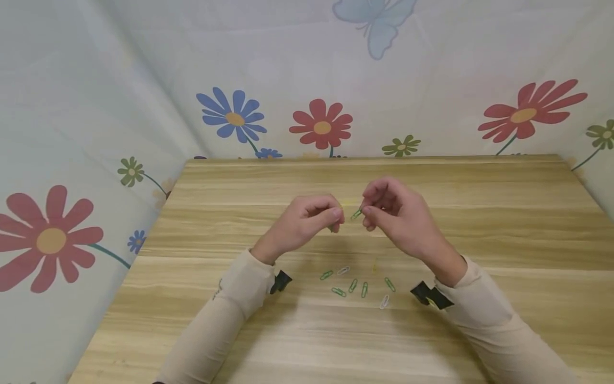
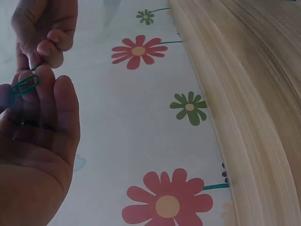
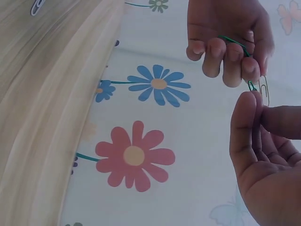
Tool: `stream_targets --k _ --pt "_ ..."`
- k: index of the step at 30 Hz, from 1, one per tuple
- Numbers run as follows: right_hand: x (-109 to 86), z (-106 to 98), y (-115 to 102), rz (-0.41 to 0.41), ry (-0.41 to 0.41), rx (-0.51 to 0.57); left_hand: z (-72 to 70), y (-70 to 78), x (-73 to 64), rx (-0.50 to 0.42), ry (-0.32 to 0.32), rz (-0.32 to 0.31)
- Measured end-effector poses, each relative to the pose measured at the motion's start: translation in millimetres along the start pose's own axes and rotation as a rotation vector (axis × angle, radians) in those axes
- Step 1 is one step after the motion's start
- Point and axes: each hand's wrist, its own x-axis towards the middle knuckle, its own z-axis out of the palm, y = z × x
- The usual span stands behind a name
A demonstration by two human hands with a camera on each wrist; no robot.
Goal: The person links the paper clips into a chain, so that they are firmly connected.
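Above the table, my left hand [image 1: 309, 220] pinches a yellow paper clip [image 3: 264, 92] between thumb and forefinger. A green paper clip [image 2: 23, 88] also lies in that hand, against its curled fingers. Facing it from the right, my right hand [image 1: 400, 216] pinches another green paper clip [image 1: 356, 214] by one end, its free end pointing at the left hand. The fingertips of both hands are close together, and the yellow and green clips overlap in the right wrist view. Fingers hide part of each held clip.
On the wooden table [image 1: 216, 224] below the hands lie several loose green paper clips [image 1: 352, 286], a white paper clip [image 1: 343, 270], another white clip [image 1: 385, 302] and a faint yellow clip [image 1: 374, 265]. A flower-printed cloth [image 1: 412, 85] hangs behind the table.
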Motion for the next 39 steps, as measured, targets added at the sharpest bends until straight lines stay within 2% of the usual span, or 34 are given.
stream_targets --k 6,13,18,21,25,29,33,39 --pt "-2.7 1.1 -6.4 -0.077 0.026 0.004 2.3 -0.8 -1.7 0.048 -0.081 -0.026" --pt "-3.0 1.7 -8.0 -0.127 0.069 -0.019 3.3 -0.2 -1.5 0.008 -0.127 -0.021" --pt "-3.1 -2.0 -5.8 -0.185 0.141 0.110 3.0 0.5 -1.1 0.009 -0.149 -0.034" --pt "-2.6 -4.5 -5.9 -0.186 0.153 0.164 2.4 0.4 -1.5 0.032 -0.151 -0.053" --pt "-2.5 -4.8 -7.6 -0.160 0.152 0.088 2.1 -2.3 -2.3 0.045 -0.151 -0.086" --pt "-3.6 -4.5 -10.6 -0.175 0.117 -0.002 3.5 -6.2 -2.0 0.013 -0.192 -0.108" --pt "-6.6 -3.8 -16.1 -0.201 0.062 -0.062 6.3 -9.1 0.2 -0.049 -0.224 -0.086" --pt "-10.2 -1.4 -22.2 -0.228 0.028 -0.125 11.7 -10.2 1.5 -0.217 -0.204 -0.040"
